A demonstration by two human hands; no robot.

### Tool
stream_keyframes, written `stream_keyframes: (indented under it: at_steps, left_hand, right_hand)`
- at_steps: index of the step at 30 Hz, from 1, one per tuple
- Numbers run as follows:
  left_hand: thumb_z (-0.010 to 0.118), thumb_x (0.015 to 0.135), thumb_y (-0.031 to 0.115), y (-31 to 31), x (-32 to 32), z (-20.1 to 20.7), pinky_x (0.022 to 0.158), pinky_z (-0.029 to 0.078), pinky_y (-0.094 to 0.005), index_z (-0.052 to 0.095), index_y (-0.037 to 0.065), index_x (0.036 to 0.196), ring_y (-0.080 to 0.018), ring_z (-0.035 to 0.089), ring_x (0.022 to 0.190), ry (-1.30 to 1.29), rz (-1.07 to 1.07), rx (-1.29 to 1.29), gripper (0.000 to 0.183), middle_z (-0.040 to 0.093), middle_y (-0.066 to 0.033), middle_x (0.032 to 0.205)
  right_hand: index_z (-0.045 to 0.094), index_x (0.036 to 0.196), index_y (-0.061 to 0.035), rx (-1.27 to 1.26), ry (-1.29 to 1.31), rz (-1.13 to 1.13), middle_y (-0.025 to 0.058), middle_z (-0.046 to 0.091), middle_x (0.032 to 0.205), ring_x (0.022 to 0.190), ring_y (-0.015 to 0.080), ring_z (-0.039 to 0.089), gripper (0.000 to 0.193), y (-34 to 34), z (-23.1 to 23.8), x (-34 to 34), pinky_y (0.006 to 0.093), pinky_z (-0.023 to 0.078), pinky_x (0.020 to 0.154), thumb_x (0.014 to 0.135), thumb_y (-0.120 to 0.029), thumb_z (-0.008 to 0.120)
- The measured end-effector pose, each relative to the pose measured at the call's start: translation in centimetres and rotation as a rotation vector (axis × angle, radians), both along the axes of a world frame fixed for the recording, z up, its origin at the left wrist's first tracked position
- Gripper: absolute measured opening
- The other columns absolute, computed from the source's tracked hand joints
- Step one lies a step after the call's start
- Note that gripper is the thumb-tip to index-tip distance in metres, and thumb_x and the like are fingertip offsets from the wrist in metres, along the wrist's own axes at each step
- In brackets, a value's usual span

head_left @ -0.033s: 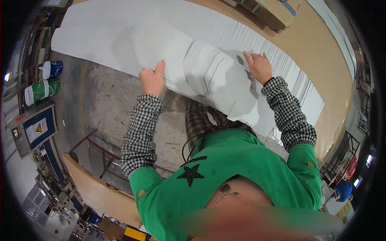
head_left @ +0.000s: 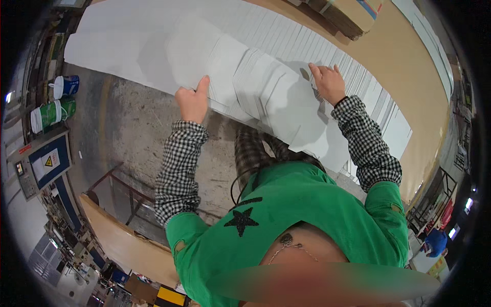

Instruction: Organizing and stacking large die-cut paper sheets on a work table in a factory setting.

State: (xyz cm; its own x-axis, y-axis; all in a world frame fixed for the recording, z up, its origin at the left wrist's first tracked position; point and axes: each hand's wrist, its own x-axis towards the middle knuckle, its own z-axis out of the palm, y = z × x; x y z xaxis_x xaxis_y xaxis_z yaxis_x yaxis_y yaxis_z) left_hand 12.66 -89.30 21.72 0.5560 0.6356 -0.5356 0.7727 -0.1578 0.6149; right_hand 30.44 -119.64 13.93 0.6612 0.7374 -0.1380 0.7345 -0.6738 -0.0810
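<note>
White flat sheets (head_left: 294, 110), perhaps cardboard, lie overlapped in a stepped, fanned stack in front of me. At their near edge my left hand (head_left: 193, 104) pinches the sheets, thumb on top and fingers curled toward the underside, which is hidden. Farther right, my right hand (head_left: 330, 84) rests on the stack with its fingers stretched apart. Its shadow falls across the sheets beside it. Behind both hands runs a long row of closely overlapping white sheets (head_left: 302, 41). A broad smooth white sheet (head_left: 112, 41) extends to the far left.
A brown board surface (head_left: 404, 66) lies under the sheets, with a cardboard box (head_left: 353, 15) at its far side. On the left floor stand a blue-and-white bucket (head_left: 66, 87), a green-and-white bucket (head_left: 53, 115) and a control panel (head_left: 48, 161). A person in blue (head_left: 436, 242) is at far right.
The angled sheet edges left of the stack, above my left hand, no longer show as before; that area looks smoother. Both hands stay almost in place.
</note>
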Motion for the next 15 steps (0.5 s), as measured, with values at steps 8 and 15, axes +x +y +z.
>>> stream_keyframes:
  at_steps: [8,15]
  left_hand:
    - [0.054,0.087,0.019,-1.4,-6.6,-9.4,0.106,0.022,-0.0463,0.027,0.002,0.135,-0.0288,0.027,0.128,-1.164,0.588,-0.946,0.058,0.033,-0.0145,0.137]
    - [0.062,0.08,0.01,-3.6,-4.4,-5.7,0.087,0.041,-0.0281,0.048,-0.003,0.12,-0.0212,0.051,0.105,-0.605,0.175,-0.123,0.044,0.052,-0.011,0.116]
  right_hand:
    - [0.057,0.105,-0.0092,0.078,0.032,-0.042,0.0113,0.063,0.09,0.091,0.0296,0.057,0.036,2.0,-0.1,-0.1,0.0487,0.03,0.099,0.094,-0.033,0.033]
    - [0.063,0.078,0.0011,0.194,0.103,-0.152,0.0199,0.063,0.077,0.083,0.0342,0.058,0.059,2.1,-1.2,-0.2,0.0492,0.028,0.1,0.093,-0.043,0.028]
